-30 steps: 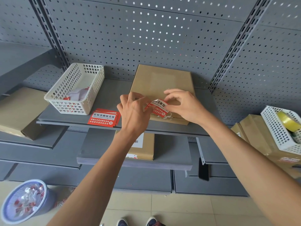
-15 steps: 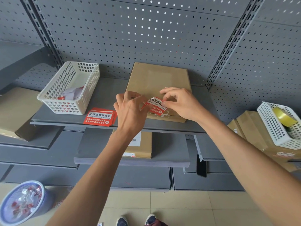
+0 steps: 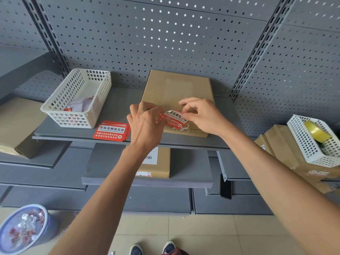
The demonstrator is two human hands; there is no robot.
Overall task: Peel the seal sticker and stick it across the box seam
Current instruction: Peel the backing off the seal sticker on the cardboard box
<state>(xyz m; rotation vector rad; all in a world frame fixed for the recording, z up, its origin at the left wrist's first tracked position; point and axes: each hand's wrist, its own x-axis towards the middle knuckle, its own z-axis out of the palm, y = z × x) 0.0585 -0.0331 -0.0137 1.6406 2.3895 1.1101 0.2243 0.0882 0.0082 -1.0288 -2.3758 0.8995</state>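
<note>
Sticker (image 3: 173,119) first — it is red and white, and it sits up in the air between two hands, just over the near edge of the brown box (image 3: 176,94). The left hand (image 3: 145,122) pinches its left end. The right hand (image 3: 200,115) pinches its right end with thumb and finger. I cannot tell if the backing is off yet. It looks thin, light and bendy, so it could curl, fold or stick to itself. I think it is best held by the very tips of its ends, sticky side kept off the fingers. The box lies flat on the grey shelf (image 3: 117,107). More stickers (image 3: 111,131) lie in a small pile beside the white basket (image 3: 77,100).
</note>
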